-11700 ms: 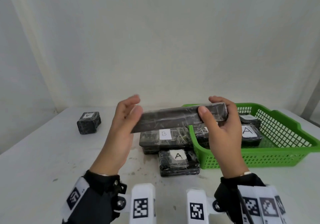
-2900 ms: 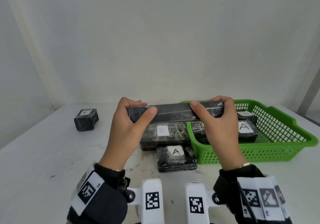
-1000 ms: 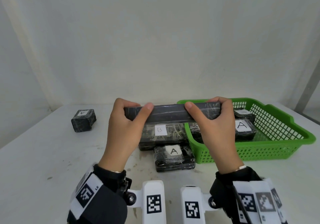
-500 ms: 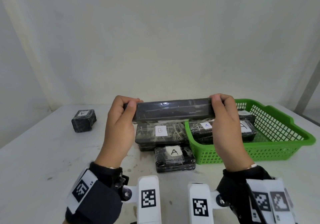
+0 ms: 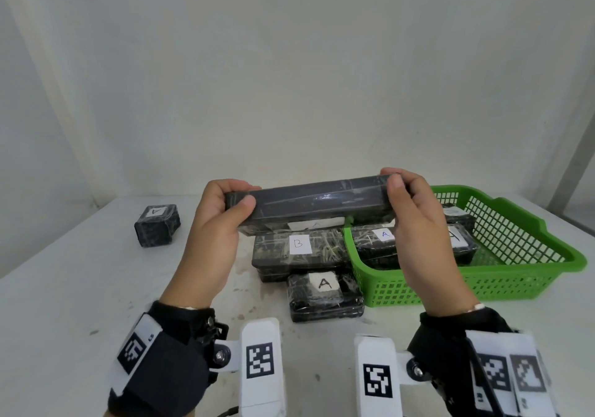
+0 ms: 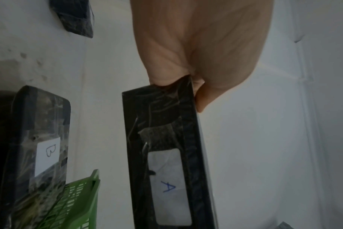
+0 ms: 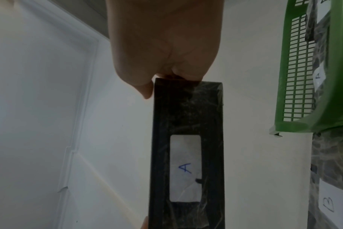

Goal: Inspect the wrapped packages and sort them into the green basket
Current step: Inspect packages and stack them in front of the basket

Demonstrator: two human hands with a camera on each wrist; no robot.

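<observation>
Both hands hold a long black wrapped package [image 5: 317, 201] level in the air above the table. My left hand [image 5: 225, 210] grips its left end, my right hand [image 5: 402, 197] its right end. Its white label with a blue "A" [image 7: 185, 168] faces down and shows in both wrist views [image 6: 168, 187]. The green basket [image 5: 521, 275] stands at the right and holds packages labelled "A" [image 5: 383, 234]. Below the held package lie a "B" package [image 5: 299, 249] and a smaller "A" package [image 5: 325, 291] on the table.
A small cube package marked "A" [image 5: 157, 225] sits apart at the far left of the white table [image 5: 64, 288]. A white wall rises behind the table. The basket's left rim [image 5: 349, 249] touches the "B" package.
The held package has been turned about its long axis, so that its label now faces down. Both hands shifted their grip to the ends and raised it slightly.
</observation>
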